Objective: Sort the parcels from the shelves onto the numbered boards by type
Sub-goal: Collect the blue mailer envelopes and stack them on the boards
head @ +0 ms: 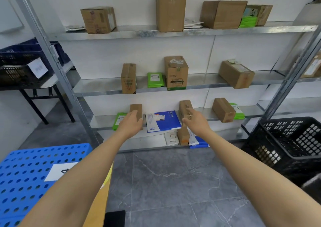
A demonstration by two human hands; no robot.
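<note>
Low shelf [251, 112], left hand [132, 123] at carton [136, 108], right hand [197, 121] at box [184, 106]

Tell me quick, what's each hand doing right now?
Left hand: at the small brown box, grip cannot be told.
Right hand: open, fingers straight, reaching to the upright brown box.

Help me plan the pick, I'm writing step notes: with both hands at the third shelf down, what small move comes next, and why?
Probably close each hand on its box. The left hand reaches the left brown box and the right hand the right brown box, either side of the blue mailer, fingers looking extended, neither plainly gripping yet.
</note>
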